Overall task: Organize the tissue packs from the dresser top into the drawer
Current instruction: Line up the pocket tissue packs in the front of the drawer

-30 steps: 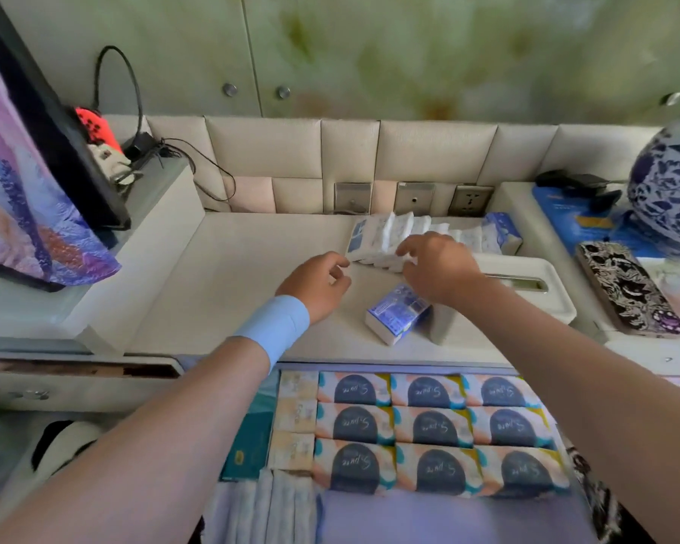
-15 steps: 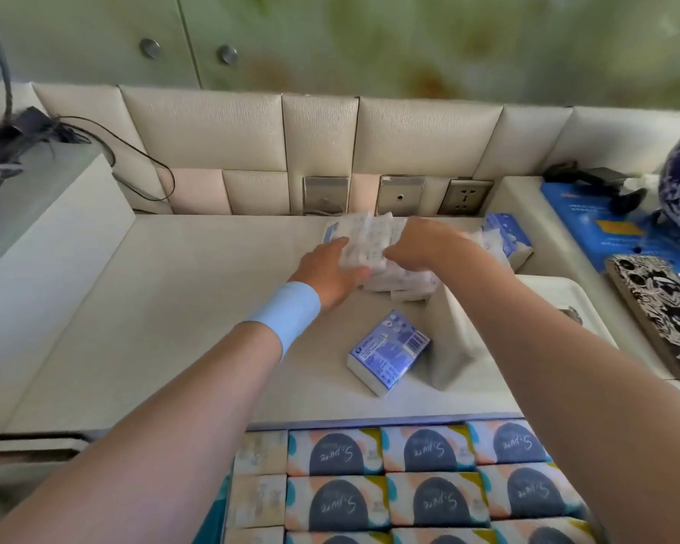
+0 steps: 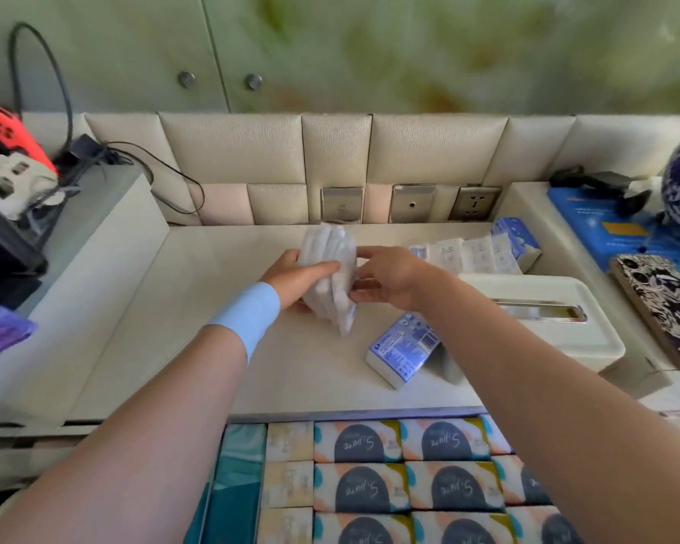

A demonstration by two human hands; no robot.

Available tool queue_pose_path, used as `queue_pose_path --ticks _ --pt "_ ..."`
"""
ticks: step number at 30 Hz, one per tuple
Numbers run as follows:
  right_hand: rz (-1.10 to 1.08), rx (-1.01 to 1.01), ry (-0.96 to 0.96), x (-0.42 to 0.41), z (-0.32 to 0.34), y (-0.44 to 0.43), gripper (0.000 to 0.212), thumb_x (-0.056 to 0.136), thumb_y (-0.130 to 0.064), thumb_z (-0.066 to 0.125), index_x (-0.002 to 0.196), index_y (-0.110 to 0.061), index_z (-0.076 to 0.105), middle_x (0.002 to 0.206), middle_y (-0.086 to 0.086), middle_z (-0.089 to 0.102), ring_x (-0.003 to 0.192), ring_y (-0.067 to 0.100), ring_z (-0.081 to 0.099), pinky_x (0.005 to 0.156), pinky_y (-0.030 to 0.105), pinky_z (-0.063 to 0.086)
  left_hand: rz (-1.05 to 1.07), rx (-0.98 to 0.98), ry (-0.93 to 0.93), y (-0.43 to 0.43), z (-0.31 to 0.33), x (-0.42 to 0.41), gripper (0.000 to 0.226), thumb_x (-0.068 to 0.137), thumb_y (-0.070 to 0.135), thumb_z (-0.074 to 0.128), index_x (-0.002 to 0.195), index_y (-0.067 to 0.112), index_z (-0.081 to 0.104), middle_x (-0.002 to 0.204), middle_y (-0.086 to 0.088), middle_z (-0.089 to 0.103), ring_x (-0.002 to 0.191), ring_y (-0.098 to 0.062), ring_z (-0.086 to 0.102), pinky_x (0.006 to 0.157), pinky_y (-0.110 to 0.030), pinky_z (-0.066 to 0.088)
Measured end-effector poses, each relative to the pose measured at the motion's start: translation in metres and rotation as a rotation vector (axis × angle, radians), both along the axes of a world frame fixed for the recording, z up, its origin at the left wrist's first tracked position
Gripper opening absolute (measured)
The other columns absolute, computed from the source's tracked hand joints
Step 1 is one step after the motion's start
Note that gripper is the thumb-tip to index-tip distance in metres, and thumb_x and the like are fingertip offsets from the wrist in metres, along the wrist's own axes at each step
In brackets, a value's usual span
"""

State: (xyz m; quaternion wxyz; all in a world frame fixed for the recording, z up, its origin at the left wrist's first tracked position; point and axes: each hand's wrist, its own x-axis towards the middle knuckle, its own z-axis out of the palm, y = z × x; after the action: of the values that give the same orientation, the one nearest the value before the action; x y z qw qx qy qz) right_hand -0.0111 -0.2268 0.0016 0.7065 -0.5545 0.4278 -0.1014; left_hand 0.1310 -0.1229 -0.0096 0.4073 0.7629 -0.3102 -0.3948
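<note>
Left hand (image 3: 299, 278) gripping white tissue packs (image 3: 330, 276) upright, right hand (image 3: 389, 278) pinching their edge

- Your left hand (image 3: 295, 274), with a blue wristband (image 3: 248, 316) on its wrist, grips a bundle of white tissue packs (image 3: 330, 280) from the left, thumb laid across its front.
- Your right hand (image 3: 389, 278) pinches the same bundle from the right.
- The bundle stands tilted over the bench (image 3: 213, 327); whether its lower end touches the surface cannot be told.
- A single blue pack (image 3: 403, 351) lies on the bench under your right forearm, against a white tissue box (image 3: 546, 339).
- A row of packs (image 3: 468, 255) lies behind that box, near the back wall.
- Below the bench edge, the open drawer (image 3: 240, 484) holds printed packs (image 3: 409, 486) set side by side in rows.
</note>
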Motion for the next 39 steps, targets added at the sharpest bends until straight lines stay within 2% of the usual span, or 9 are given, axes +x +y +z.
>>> queue_pose_path --ticks 3,7,10,15,19,23,26,32,39 --pt "0.016 -0.026 0.037 -0.006 -0.004 0.025 0.062 0.092 0.012 0.051 0.148 -0.007 0.036 0.114 0.015 0.067 0.078 0.025 0.067 0.064 0.031 0.058 0.033 0.080 -0.021 0.029 0.006 -0.001 0.049 0.061 0.047 0.074 0.098 0.020 0.060 0.098 -0.006 0.069 0.095 -0.027 0.067 0.091 -0.045 0.055" --pt "0.250 -0.205 0.160 -0.018 0.004 0.060 0.055 0.093 0.014 0.044 0.146 -0.001 0.040 0.136 0.007 0.060 0.091 0.018 0.066 0.056 0.014 0.046 0.027 0.181 -0.017 0.071 0.015 -0.004 0.070 0.052 0.044 0.065 0.116 0.015 0.059 0.099 -0.009 0.068 0.088 -0.028 0.066 0.076 -0.036 0.055" --pt "0.357 -0.346 0.176 -0.026 0.001 0.084 0.054 0.090 0.019 0.044 0.140 0.000 0.049 0.138 0.011 0.059 0.125 0.019 0.056 0.082 0.013 0.043 0.022 0.217 -0.022 0.101 0.018 -0.007 0.069 0.053 0.039 0.062 0.118 0.018 0.058 0.104 -0.011 0.068 0.094 -0.030 0.067 0.078 -0.040 0.057" --pt "0.414 -0.483 0.170 -0.039 -0.006 0.120 0.051 0.091 -0.001 0.063 0.140 -0.014 0.052 0.123 0.005 0.062 0.098 0.016 0.060 0.074 0.017 0.050 -0.030 0.274 -0.132 0.147 0.028 -0.018 0.060 0.059 0.036 0.066 0.115 0.019 0.055 0.109 -0.007 0.065 0.099 -0.025 0.062 0.087 -0.038 0.052" --pt "0.365 -0.682 0.218 -0.051 -0.006 0.140 0.083 0.080 -0.021 0.081 0.148 -0.027 0.034 0.137 0.005 0.046 0.096 0.018 0.052 0.092 0.034 0.051 -0.160 0.305 -0.243 0.172 0.038 -0.035 0.063 0.055 0.044 0.066 0.113 0.026 0.051 0.109 -0.001 0.063 0.100 -0.020 0.062 0.091 -0.042 0.053" --pt "0.417 -0.644 0.340 -0.077 -0.003 0.162 0.102 0.075 -0.035 0.083 0.153 -0.030 0.019 0.143 0.007 0.043 0.111 0.025 0.058 0.083 0.036 0.055 -0.261 0.332 -0.341 0.191 0.044 -0.054 0.054 0.066 0.036 0.066 0.115 0.029 0.044 0.106 0.001 0.057 0.093 -0.020 0.060 0.080 -0.034 0.053" --pt "0.391 -0.375 0.362 -0.098 -0.005 0.184 0.094 0.077 -0.035 0.081 0.149 -0.022 0.021 0.129 0.009 0.053 0.092 0.029 0.070 0.066 0.043 0.061 -0.337 0.346 -0.385 0.198 0.045 -0.067 0.040 0.071 0.032 0.067 0.103 0.029 0.043 0.093 0.001 0.050 0.078 -0.018 0.051 0.069 -0.031 0.045" --pt "0.393 -0.148 0.312 -0.132 -0.024 0.211 0.054 0.085 -0.018 0.072 0.127 -0.018 0.039 0.095 0.019 0.068 0.062 0.025 0.066 0.062 0.041 0.060 -0.493 0.558 -0.369 0.215 0.033 -0.095 0.050 0.078 0.040 0.066 0.122 0.023 0.047 0.116 -0.001 0.057 0.103 -0.020 0.056 0.094 -0.036 0.047" --pt "0.220 -0.222 0.396 -0.145 -0.051 0.228 0.059 0.081 -0.017 0.075 0.131 -0.019 0.044 0.088 0.013 0.068 0.063 0.023 0.062 0.058 0.033 0.056 -0.485 0.662 -0.686 0.230 0.002 -0.122 0.078 0.084 0.039 0.065 0.148 0.025 0.023 0.117 0.001 0.046 0.107 -0.023 0.053 0.095 -0.037 0.048"
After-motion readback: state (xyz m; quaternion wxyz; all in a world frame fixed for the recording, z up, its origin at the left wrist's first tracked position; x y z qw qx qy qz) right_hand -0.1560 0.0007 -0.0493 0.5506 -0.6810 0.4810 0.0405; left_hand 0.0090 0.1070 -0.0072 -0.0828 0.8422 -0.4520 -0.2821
